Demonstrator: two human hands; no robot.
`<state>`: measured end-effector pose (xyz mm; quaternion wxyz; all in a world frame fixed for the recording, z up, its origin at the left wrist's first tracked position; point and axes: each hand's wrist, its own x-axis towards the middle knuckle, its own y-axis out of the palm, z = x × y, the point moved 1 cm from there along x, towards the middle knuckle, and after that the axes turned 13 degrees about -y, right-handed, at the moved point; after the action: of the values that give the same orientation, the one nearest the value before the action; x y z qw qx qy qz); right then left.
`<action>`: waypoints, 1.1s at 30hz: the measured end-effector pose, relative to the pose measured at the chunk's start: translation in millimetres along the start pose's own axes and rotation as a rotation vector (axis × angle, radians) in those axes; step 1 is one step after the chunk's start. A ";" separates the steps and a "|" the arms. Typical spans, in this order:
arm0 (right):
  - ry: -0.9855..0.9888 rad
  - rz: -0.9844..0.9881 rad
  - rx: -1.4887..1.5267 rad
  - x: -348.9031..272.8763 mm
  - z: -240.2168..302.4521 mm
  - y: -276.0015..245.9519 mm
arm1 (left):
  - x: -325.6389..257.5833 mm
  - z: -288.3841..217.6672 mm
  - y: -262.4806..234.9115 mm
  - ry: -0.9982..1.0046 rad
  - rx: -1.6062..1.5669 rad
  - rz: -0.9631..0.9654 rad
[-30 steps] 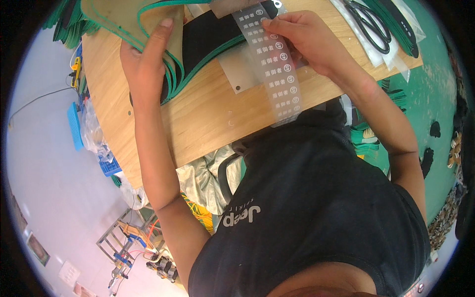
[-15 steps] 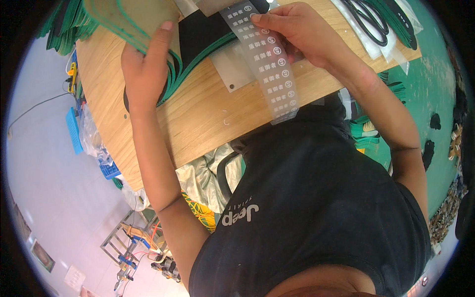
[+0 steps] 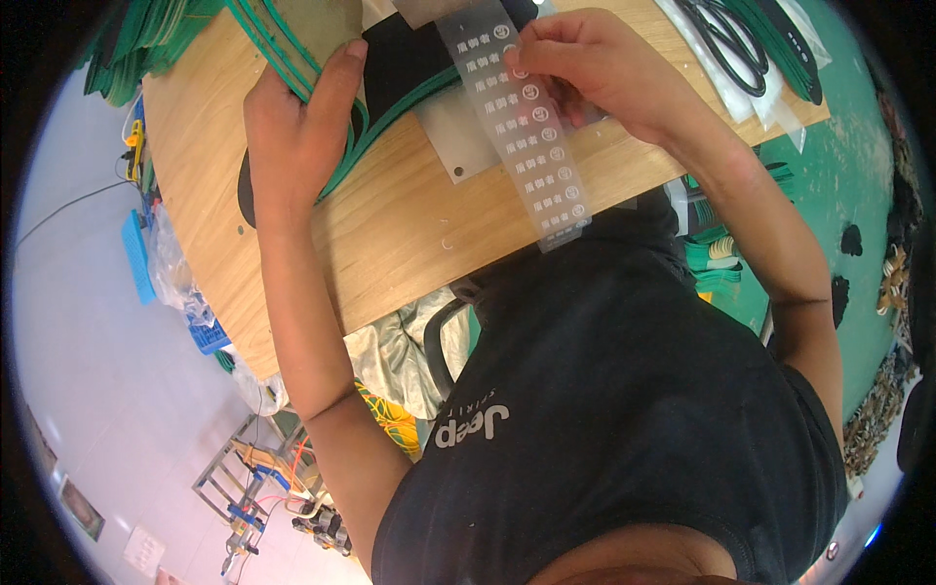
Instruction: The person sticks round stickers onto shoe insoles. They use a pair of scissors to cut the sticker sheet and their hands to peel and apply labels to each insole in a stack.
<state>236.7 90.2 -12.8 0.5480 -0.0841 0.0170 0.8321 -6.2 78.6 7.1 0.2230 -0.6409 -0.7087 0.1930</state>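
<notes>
At the table's far left, my left hand [image 3: 304, 136] is closed around the edge of tan, green-edged flat sheets [image 3: 327, 34], with the thumb on top. Right of it lies a black flat piece with green edging [image 3: 395, 66], partly under a pale plate at the top edge. My right hand [image 3: 604, 76] pinches the side of a translucent strip of white printed labels [image 3: 536, 146] between thumb and fingers. The strip slants across the black piece and a thin pale plate [image 3: 456, 141], and its near end hangs past the table edge. The far end is cut off by the picture.
The wooden table [image 3: 390, 253] fills the upper middle. Stacks of green-edged pieces [image 3: 146, 49] rise at the far left. Black cords [image 3: 726, 49] on plastic bags and more green-edged pieces [image 3: 775, 49] lie at the far right. A blue basket [image 3: 208, 334] is beyond the left edge.
My left hand has shifted slightly right with the tan sheets, whose green edges now sit more upright. My right hand and the label strip have moved a little right and nearer.
</notes>
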 end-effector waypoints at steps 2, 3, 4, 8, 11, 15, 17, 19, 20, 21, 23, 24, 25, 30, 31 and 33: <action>0.025 0.027 0.037 3.6 -1.3 -1.8 | -1.8 -1.1 1.4 -0.014 -0.007 0.004; 0.006 0.050 0.071 6.2 -7.1 -0.8 | -1.7 -1.5 1.5 -0.032 0.028 0.005; -0.013 0.074 0.105 8.0 -9.4 1.3 | -0.9 -1.6 3.4 -0.051 0.064 0.006; -0.066 0.060 -0.130 1.2 -5.9 18.7 | 3.3 -3.3 4.8 -0.233 0.150 0.093; -0.048 0.068 -0.101 2.6 -12.0 22.0 | 3.1 -13.0 11.2 -0.127 0.272 0.048; -0.049 0.097 -0.071 5.6 -7.4 26.6 | 3.4 -14.6 19.3 -0.014 0.299 -0.009; -0.067 0.103 -0.081 3.6 -1.7 28.8 | 2.4 -27.6 21.5 -0.070 0.254 -0.016; -0.101 0.093 -0.113 -3.1 5.0 30.1 | 1.3 -31.5 22.6 -0.097 0.243 -0.026; -0.115 0.093 -0.150 -8.5 4.8 30.6 | 1.0 -30.5 23.0 -0.094 0.256 -0.031; -0.132 0.093 -0.189 -14.5 3.9 29.7 | 1.6 -29.7 22.8 -0.088 0.269 -0.038; -0.202 0.080 -0.206 -18.7 -4.4 28.7 | 3.6 -19.9 21.4 -0.050 0.351 -0.006; -0.252 0.067 -0.185 -19.0 -12.3 29.7 | 3.9 -16.1 20.7 -0.031 0.389 0.012; -0.302 0.053 -0.164 -18.5 -15.9 29.6 | 4.1 -15.7 19.9 -0.049 0.362 0.007; -0.102 -0.077 -0.024 -13.3 -11.9 6.7 | 6.7 -9.3 11.1 -0.207 0.248 0.036; -0.079 -0.084 -0.074 -12.3 -12.4 1.8 | 6.9 -6.8 8.6 -0.144 0.150 0.022; -0.033 -0.050 -0.014 -9.0 -12.0 -2.1 | 6.4 -0.2 7.0 -0.019 -0.053 -0.002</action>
<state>243.5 81.4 -23.0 0.5683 -0.0744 0.0002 0.8195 -0.8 85.8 3.8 0.1995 -0.6440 -0.7163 0.1798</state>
